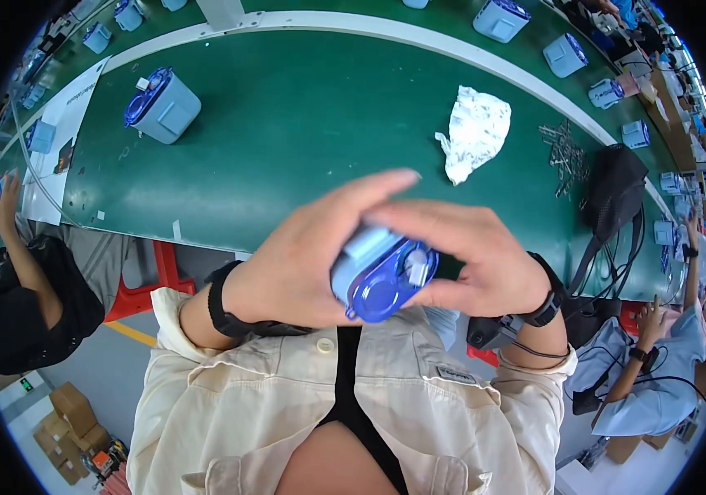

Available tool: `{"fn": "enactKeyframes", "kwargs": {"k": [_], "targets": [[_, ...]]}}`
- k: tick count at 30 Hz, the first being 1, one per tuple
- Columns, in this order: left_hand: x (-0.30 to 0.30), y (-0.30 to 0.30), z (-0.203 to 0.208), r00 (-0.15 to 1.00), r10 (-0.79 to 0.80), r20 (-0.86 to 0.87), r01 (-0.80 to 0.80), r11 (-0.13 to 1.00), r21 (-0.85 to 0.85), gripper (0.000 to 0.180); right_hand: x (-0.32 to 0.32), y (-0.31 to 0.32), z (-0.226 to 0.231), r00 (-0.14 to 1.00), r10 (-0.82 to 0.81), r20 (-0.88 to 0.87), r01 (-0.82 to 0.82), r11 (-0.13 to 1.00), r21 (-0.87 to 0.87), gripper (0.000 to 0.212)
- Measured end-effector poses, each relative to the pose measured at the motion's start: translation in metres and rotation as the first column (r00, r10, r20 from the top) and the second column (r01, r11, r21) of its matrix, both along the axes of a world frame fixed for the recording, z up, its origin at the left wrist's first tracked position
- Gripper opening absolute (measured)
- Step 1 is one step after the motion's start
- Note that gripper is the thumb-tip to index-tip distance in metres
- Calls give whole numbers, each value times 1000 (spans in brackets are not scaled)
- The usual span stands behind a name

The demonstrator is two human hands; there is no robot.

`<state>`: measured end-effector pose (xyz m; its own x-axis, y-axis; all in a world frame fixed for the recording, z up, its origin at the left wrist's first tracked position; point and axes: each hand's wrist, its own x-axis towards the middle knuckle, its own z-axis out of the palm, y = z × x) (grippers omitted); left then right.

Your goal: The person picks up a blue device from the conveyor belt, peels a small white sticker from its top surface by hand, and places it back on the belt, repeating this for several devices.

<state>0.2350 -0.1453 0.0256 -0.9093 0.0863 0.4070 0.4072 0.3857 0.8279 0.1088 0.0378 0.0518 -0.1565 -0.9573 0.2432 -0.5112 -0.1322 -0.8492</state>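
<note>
A light-blue, rounded plastic box point(379, 285) is being handled, held between left hand point(287, 256) and right hand point(485, 260) fingers. Steady holding seems needed next.

open tabletop point(303, 115) beyond left hand point(291, 252), blue container point(173, 109) leftward, crumpled wrap point(478, 132) rightward

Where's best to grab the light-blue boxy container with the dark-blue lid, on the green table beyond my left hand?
Grip the boxy container by its body, below the dark-blue lid, probably from the near right: that wall faces you unobstructed, while a white piece sits on the lid.
</note>
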Motion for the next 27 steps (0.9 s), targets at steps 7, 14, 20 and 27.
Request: {"fn": "enactKeyframes", "kwargs": {"k": [7, 14, 20, 27], "targets": [[-9, 19, -10, 909, 314, -273, -376, 900, -219, 76, 28, 17, 0, 854, -436, 285, 505, 826, -250, 51], [-11, 27, -11, 809, 359, -466, -513, 818, -261, 65, 28, 23, 4, 810, -553, -197, 478, 816, -326, 39], [-8, 27, -12, 837, 352, -419, -479, 841, -249, 64, 29, 23, 10, 816, -546, -190, 479, 822, -308, 35], [-7, 26, -11, 872, 302, -384, -408, 884, -230, 67, 24, 25, 8, 854, -505, -120, 456, 840, -293, 28]]}}
